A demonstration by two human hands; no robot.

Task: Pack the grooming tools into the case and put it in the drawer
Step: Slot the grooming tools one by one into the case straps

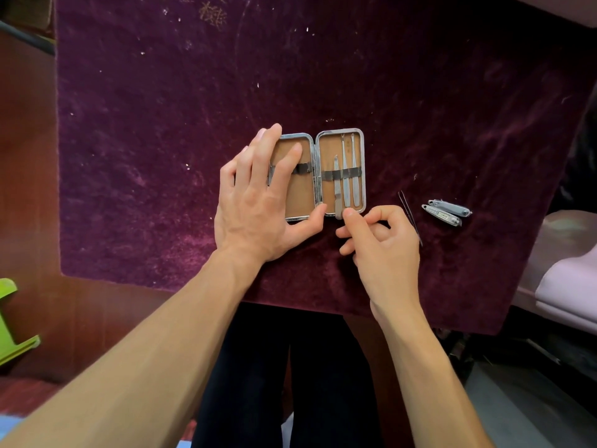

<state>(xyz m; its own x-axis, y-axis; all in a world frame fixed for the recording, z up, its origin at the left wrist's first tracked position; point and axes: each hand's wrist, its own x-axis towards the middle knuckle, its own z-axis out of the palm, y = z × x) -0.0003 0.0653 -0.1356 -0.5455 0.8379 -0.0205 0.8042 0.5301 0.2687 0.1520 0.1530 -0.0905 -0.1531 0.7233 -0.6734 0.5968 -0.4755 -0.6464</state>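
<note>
A small metal-rimmed case (326, 133) lies open on the purple velvet cloth, tan lining facing up. My left hand (258, 202) lies flat on its left half, thumb at the near rim. Three slim metal tools sit under the elastic strap of the right half. The leftmost one, a small file (337, 185), sticks out past the near rim. My right hand (378, 244) has its thumb and forefinger tips at that tool's near end. Right of the case lie thin tweezers (407, 210) and two nail clippers (447, 211).
The velvet cloth (161, 140) covers a table whose near edge runs just above my lap. A green object (13, 321) sits at the lower left over a wooden floor. A pale pink cushion (568, 286) is at the right.
</note>
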